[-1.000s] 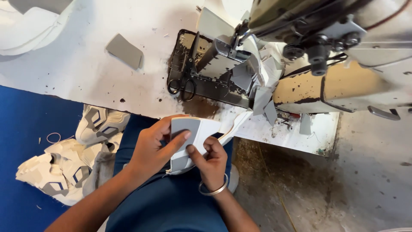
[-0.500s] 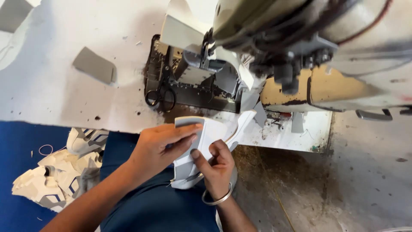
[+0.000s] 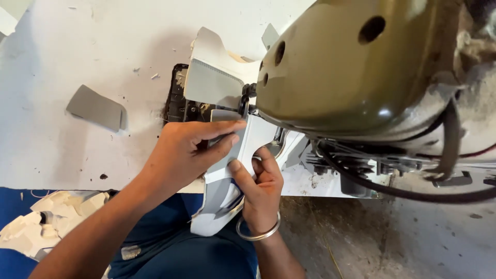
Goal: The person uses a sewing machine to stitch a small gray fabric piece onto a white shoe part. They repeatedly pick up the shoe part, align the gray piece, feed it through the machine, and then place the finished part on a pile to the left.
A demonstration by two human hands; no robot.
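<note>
My left hand (image 3: 188, 147) and my right hand (image 3: 261, 183) both grip a white and grey shoe-upper piece (image 3: 222, 201) at the table's front edge. The left thumb and fingers pinch its grey upper part. My right hand, with a metal bangle at the wrist, holds its right edge from below. The top of the piece reaches under the olive-green sewing machine head (image 3: 351, 67), close to the needle area. Another white and grey piece (image 3: 214, 72) lies on the machine bed behind it.
A loose grey patch (image 3: 95, 107) lies on the white table (image 3: 77, 46) to the left. A pile of white cut pieces (image 3: 46, 222) sits at the lower left on blue cloth. A black cable (image 3: 413, 191) hangs under the machine at right, above a dirty floor.
The view has moved in close to the machine head. Both hands have brought the shoe piece up and forward to the needle area.
</note>
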